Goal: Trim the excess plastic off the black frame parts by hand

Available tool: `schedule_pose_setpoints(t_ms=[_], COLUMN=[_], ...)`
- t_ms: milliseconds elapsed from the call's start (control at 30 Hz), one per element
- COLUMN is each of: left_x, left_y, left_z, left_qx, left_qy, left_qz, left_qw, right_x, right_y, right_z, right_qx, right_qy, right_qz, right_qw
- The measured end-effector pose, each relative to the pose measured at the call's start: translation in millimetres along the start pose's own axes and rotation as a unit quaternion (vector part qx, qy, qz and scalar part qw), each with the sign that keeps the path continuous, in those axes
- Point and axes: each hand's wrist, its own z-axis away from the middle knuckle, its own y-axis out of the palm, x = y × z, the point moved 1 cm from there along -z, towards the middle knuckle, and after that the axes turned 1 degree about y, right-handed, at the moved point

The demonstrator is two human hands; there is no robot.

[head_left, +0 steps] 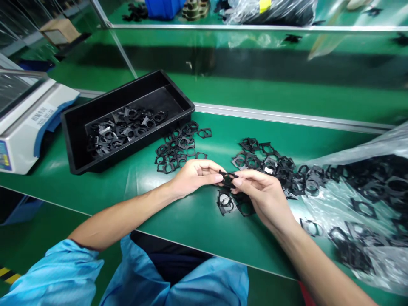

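Observation:
My left hand (194, 178) and my right hand (264, 195) meet above the green bench mat (191, 221), and their fingertips pinch a small black plastic frame (227, 179) from either side. Just below my fingers, a few similar frames (226, 202) lie on the mat. A loose heap of black frames (177, 146) sits left of my hands, beside a black plastic tray (127, 89) holding more frames (124, 129). Another heap (270, 165) lies beyond my right hand and runs into a clear plastic bag of frames (360, 212).
A white bench scale (28, 119) stands at the left, next to the tray. A metal rail (287, 117) runs along the far side of the mat. Beyond it lies a second green bench with a blue bin (164, 7) and a plastic bag (270, 10). Blue sleeves show at the bottom.

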Motion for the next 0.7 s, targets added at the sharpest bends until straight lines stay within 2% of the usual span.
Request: schedule_pose_setpoints(t_ms=[167,300,400,567,700], left_x=[-1.6,1.0,2.6,0.8,0.4], left_y=[1.6,1.5,0.7,0.4,0.0], left_z=[2.6,3.0,3.2,6.5,8.0], left_qx=[-0.025,-0.016,-0.008,-0.009,-0.01], left_qy=[0.051,0.088,0.134,0.269,0.327], left_qz=[-0.062,-0.09,-0.141,-0.308,-0.348], left_qw=[0.997,0.992,0.981,0.913,0.879], right_x=[0.0,-1.8,-2.2,2.6,0.4], right_y=[2.9,3.5,3.6,6.3,8.2], right_z=[2.6,3.6,4.6,9.8,13.9], right_qx=[-0.005,0.003,-0.003,-0.025,-0.017], right_qy=[-0.03,-0.055,-0.116,-0.273,-0.303], right_qz=[0.048,0.078,0.125,0.278,0.279], right_qw=[0.998,0.995,0.985,0.921,0.911])
